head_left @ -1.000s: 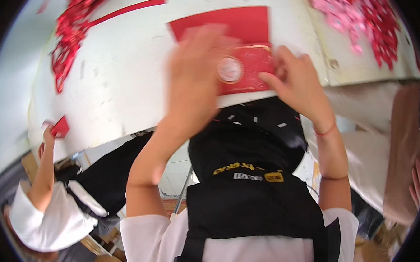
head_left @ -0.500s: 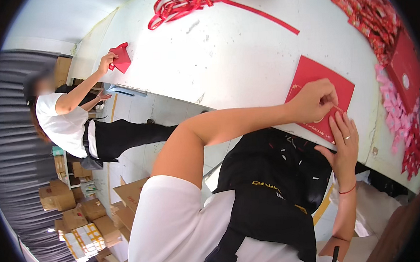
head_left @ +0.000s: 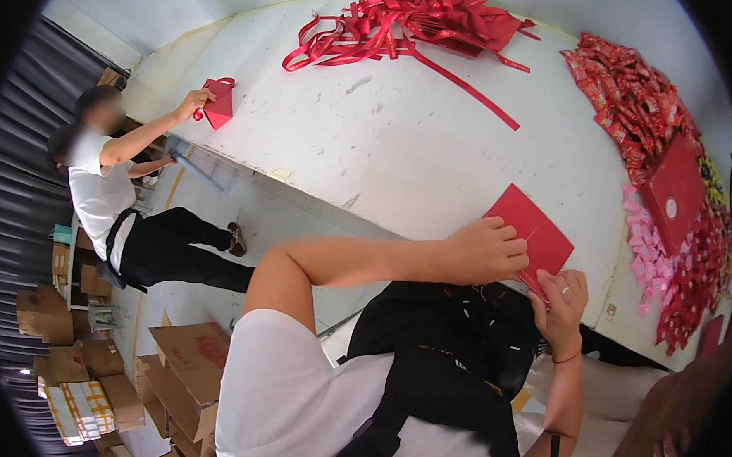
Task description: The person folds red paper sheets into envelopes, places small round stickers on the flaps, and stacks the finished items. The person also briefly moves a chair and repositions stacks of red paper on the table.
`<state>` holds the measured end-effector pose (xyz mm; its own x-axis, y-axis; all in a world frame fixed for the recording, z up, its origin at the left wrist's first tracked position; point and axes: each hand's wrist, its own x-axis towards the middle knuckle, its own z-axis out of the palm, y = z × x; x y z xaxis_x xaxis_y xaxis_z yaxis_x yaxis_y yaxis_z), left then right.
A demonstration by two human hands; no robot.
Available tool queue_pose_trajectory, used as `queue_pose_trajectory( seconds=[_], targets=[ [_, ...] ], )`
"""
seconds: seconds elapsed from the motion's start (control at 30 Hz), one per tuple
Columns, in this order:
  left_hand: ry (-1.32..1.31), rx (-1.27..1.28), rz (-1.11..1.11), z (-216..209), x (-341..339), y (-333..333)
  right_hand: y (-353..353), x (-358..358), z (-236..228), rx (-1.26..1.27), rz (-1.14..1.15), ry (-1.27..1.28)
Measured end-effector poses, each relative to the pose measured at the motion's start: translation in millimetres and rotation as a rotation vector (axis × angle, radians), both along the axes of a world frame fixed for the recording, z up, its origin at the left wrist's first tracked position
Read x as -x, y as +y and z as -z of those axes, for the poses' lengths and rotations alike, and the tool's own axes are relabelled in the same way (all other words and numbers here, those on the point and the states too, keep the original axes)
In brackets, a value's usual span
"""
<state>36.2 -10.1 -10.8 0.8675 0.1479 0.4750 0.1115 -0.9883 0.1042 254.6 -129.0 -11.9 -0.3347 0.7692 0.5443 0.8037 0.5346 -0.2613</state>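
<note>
Watching through the head view from my end: both hands are at the card (head_left: 546, 229), red, on the counter (head_left: 429, 167) close to its near edge, corner pointing away from the person. Left hand (head_left: 490, 251) comes in from the left, forearm across the body, fingers curled over the card's left side; I can't tell whether they grip it or just press, undersides hidden. Right hand (head_left: 562, 301) has the near right corner pinched between thumb and fingers, as far as I can make out. Ring (head_left: 565, 290) on that hand, thin red bracelet (head_left: 568, 358) at the wrist.

Beyond the card, I get a heap of red ribbons (head_left: 397, 32), with one strip (head_left: 468, 88) trailing toward the hands. Right side: red packets (head_left: 624, 91), then a red box (head_left: 675, 200) tilted on the piles, pink packets (head_left: 648, 247) just beside it. Far left, a co-worker's hand (head_left: 196, 105) holds a small red bag (head_left: 220, 105) at the counter. Cartons (head_left: 192, 357) sit lower left; black apron (head_left: 438, 340) on the person.
</note>
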Motion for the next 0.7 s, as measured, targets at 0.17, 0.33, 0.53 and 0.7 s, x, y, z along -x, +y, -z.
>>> queue_pose_trajectory(
  seconds=[0.17,0.33,0.53,0.7],
  targets=[
    [0.037,-0.066,0.187,-10,-15,18,8,5,-17,0.061,-0.032,0.035],
    [-0.022,0.043,0.170,-22,-23,27,15,-1,-8,-0.126,0.008,0.202],
    [-0.080,0.013,0.212,-45,-40,12,12,-3,-9,-0.145,0.023,0.272],
    [-0.133,0.039,0.234,-23,-45,15,8,-2,6,-0.118,0.085,0.335]
  ],
)
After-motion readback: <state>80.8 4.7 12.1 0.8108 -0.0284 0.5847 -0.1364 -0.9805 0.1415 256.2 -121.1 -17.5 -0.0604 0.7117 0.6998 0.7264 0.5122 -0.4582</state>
